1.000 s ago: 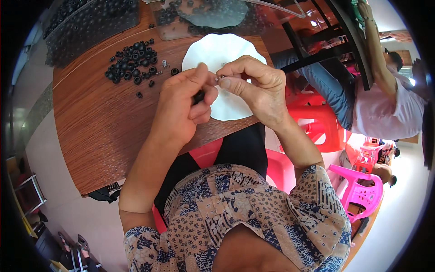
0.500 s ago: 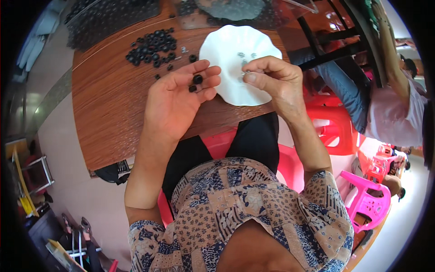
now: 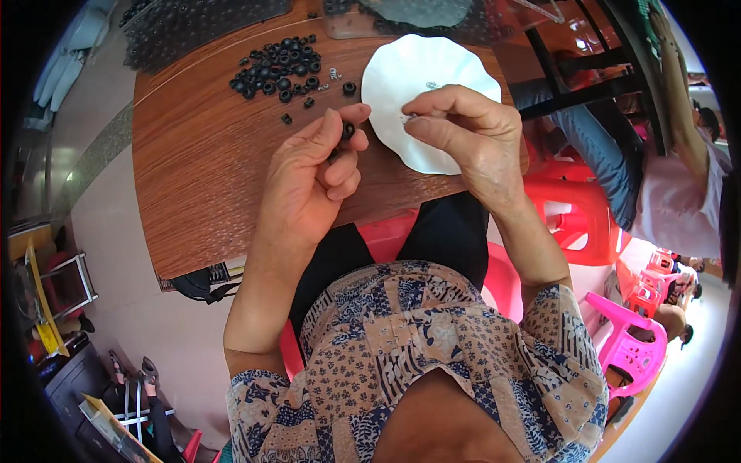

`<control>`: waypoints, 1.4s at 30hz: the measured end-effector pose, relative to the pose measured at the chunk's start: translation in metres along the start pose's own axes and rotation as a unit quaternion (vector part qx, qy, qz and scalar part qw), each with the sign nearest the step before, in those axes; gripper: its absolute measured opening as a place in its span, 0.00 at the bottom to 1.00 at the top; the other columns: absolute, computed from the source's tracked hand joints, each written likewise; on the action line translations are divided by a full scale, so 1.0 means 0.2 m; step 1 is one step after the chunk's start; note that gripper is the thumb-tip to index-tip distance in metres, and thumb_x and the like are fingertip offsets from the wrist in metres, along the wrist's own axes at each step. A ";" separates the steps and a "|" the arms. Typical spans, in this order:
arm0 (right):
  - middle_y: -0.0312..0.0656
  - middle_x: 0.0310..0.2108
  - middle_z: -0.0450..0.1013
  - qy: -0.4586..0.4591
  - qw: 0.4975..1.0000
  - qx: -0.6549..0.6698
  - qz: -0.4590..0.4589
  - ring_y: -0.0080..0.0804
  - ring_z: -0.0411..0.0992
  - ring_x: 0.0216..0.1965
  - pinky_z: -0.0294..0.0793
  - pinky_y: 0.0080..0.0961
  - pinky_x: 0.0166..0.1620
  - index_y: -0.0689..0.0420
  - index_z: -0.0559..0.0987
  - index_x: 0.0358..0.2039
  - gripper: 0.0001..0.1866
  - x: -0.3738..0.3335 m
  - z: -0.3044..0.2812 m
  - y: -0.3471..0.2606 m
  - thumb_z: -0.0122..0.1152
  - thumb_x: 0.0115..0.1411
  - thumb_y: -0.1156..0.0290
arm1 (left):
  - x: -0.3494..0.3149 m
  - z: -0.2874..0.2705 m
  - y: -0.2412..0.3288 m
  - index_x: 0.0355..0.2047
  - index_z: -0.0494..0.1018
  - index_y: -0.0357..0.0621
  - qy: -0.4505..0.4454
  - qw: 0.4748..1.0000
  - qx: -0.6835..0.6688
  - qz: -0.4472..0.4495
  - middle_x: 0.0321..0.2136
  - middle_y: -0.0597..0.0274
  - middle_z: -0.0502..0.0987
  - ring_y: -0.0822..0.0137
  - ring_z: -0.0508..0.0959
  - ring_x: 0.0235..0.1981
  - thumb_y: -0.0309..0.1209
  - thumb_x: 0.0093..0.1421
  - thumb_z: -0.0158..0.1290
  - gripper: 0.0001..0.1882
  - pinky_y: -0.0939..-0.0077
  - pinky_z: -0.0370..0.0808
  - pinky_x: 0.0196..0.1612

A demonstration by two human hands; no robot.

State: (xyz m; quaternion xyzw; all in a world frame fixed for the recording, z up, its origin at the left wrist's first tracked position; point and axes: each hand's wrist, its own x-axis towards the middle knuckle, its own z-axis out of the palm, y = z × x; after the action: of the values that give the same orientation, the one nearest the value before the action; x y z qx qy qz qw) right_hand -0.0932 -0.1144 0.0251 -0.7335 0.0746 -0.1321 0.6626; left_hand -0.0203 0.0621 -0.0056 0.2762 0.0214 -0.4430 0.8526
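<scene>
My left hand [image 3: 309, 174] is closed above the brown table, with a round black bead [image 3: 349, 131] pinched between the thumb and fingers. Part of another dark piece shows lower among those fingers. Over the white scalloped plate [image 3: 397, 73], my right hand [image 3: 482, 143] pinches a tiny silvery piece [image 3: 407, 118] at its fingertips; its exact shape is too small to make out. A few similar silvery bits [image 3: 432, 85] lie on the plate, partly hidden by my right hand. One loose black bead [image 3: 350, 89] sits just left of the plate.
A pile of black beads [image 3: 282, 65] lies on the wooden table [image 3: 201, 170], with small silvery pieces [image 3: 334, 75] beside it. Clear bags of dark beads [image 3: 185, 38] fill the far edge. Red stools [image 3: 575, 204] and a seated person [image 3: 679, 185] are at the right.
My left thumb and fingers have closed around the bead that lay on the open fingers. My right hand has shifted slightly left toward it, still pinching. The whole view has moved a little.
</scene>
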 end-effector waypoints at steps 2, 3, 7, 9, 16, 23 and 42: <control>0.35 0.27 0.75 -0.011 0.999 -0.047 -0.022 0.17 0.70 0.31 0.69 0.11 0.36 0.64 0.79 0.32 0.08 0.00 0.02 0.00 0.61 0.49 0.84 | -0.01 0.02 -0.02 0.43 0.69 0.30 0.017 1.000 0.001 0.001 0.28 0.61 0.71 0.81 0.60 0.16 0.33 0.63 0.44 0.16 0.87 0.55 0.18; 0.34 0.27 0.74 -0.013 0.999 -0.038 -0.019 0.16 0.70 0.31 0.68 0.11 0.35 0.64 0.79 0.32 0.07 -0.01 0.03 0.01 0.61 0.49 0.83 | -0.01 0.03 -0.03 0.43 0.69 0.30 0.017 1.000 0.012 0.013 0.29 0.61 0.71 0.81 0.60 0.17 0.32 0.63 0.44 0.16 0.87 0.55 0.18; 0.33 0.26 0.73 -0.010 0.998 -0.053 -0.022 0.15 0.69 0.30 0.67 0.11 0.33 0.64 0.79 0.31 0.07 -0.02 0.03 0.00 0.62 0.49 0.83 | 0.00 0.06 -0.05 0.44 0.69 0.31 0.017 0.998 0.055 0.026 0.28 0.61 0.72 0.81 0.60 0.16 0.29 0.63 0.45 0.14 0.87 0.55 0.18; 0.33 0.25 0.72 -0.011 0.999 -0.029 -0.042 0.15 0.67 0.27 0.65 0.12 0.30 0.64 0.79 0.31 0.07 -0.03 0.04 -0.02 0.62 0.48 0.83 | 0.01 0.05 -0.06 0.43 0.69 0.31 0.007 0.999 0.051 0.016 0.28 0.61 0.72 0.81 0.60 0.14 0.28 0.62 0.46 0.13 0.87 0.55 0.17; 0.37 0.24 0.72 -0.003 0.949 -0.235 -0.211 0.22 0.67 0.25 0.65 0.17 0.29 0.63 0.79 0.28 0.10 -0.02 0.01 0.01 0.63 0.43 0.85 | 0.04 0.03 -0.13 0.38 0.70 0.32 0.004 0.999 0.033 0.037 0.25 0.60 0.74 0.82 0.60 0.11 0.24 0.59 0.50 0.09 0.87 0.54 0.15; 0.38 0.22 0.71 0.009 0.905 -0.318 -0.281 0.29 0.68 0.25 0.66 0.23 0.27 0.62 0.79 0.27 0.11 0.00 0.00 0.00 0.64 0.38 0.85 | 0.07 0.06 -0.15 0.38 0.70 0.33 0.020 0.998 0.039 0.035 0.24 0.59 0.75 0.82 0.61 0.12 0.24 0.57 0.52 0.09 0.89 0.55 0.14; 0.42 0.27 0.73 0.066 0.874 -0.349 -0.331 0.31 0.69 0.28 0.67 0.21 0.30 0.65 0.77 0.34 0.13 -0.04 0.02 -0.02 0.62 0.45 0.85 | 0.14 0.05 -0.13 0.37 0.69 0.35 -0.009 0.999 -0.025 0.045 0.33 0.53 0.75 0.74 0.71 0.24 0.29 0.60 0.49 0.09 0.82 0.66 0.27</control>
State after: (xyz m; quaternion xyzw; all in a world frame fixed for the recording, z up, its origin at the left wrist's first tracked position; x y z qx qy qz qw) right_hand -0.0999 -0.1084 0.0289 -0.8887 -0.0875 -0.3567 0.2744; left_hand -0.0253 0.0253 -0.0166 0.2512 0.0128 -0.4063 0.8785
